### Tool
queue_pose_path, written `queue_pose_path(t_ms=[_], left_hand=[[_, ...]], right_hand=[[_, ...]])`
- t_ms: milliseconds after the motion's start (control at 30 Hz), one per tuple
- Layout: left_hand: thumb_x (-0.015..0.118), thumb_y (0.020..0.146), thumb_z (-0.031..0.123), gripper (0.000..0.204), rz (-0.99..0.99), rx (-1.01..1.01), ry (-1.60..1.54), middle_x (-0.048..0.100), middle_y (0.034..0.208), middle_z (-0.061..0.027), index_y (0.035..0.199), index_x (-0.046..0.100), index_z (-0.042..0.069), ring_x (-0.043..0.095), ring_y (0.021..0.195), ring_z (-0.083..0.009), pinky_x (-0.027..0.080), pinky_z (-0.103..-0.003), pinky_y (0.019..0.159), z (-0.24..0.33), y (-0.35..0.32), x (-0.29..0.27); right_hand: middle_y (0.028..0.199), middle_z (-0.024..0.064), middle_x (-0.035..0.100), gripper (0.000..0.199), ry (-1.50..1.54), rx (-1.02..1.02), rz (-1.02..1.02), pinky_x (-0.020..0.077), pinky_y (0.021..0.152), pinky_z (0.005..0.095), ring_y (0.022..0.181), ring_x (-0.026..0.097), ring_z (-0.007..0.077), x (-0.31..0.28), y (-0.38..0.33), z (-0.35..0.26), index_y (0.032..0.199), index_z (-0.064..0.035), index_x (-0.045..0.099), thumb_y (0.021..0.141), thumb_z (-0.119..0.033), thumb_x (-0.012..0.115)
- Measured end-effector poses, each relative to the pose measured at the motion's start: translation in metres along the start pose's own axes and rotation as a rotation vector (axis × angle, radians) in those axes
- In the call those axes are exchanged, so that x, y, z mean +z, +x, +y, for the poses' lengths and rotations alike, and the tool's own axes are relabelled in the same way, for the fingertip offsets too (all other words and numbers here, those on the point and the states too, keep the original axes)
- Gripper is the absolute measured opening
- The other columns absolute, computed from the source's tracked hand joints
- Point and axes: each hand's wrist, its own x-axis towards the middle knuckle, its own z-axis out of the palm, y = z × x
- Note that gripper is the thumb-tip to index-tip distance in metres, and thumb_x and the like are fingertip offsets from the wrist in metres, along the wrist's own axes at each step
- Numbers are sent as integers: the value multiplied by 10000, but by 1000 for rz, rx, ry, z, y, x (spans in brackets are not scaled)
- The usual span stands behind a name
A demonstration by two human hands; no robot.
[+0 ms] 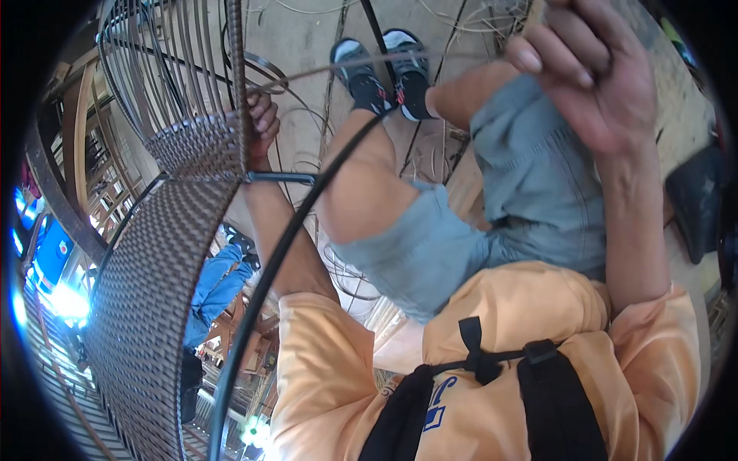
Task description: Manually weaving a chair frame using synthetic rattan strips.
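Left hand (261, 123) clenched on the woven wicker frame (154, 269), right hand (592, 69) pinching a rattan strand (369, 65) overhead.

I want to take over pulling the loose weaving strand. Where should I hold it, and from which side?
Probably best on the free, taut stretch of the weaving strand between the left hand at the woven panel and the raised right hand. Come from above, pinching across its thin flat width; nearer the weave, the upright strips crowd it.
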Motion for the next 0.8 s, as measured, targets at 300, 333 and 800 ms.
queue_pose_path(t_ms=[300,333,800], left_hand=[[635,803,231,435,54,-106,65,507,746,-135,1065,407,-31,535,596,-227,491,-293,483,11,6,-7],[661,775,253,446,170,-181,105,505,722,-130,1026,426,-31,535,588,-211,503,-283,492,16,7,5],[410,929,318,349,168,-50,241,526,750,-110,1057,478,0,513,563,-231,457,-315,430,8,-25,-5]], right_hand=[[420,-89,205,202,-515,35,486,369,584,266,367,228,67,7,-23,-15,912,-61,376,968,-224,271],[425,-95,204,219,-512,45,458,383,602,267,370,230,61,4,-28,-18,933,-44,368,969,-231,260],[410,-86,199,227,-484,45,358,377,573,271,354,222,79,21,-14,-1,928,-49,389,975,-216,244]])
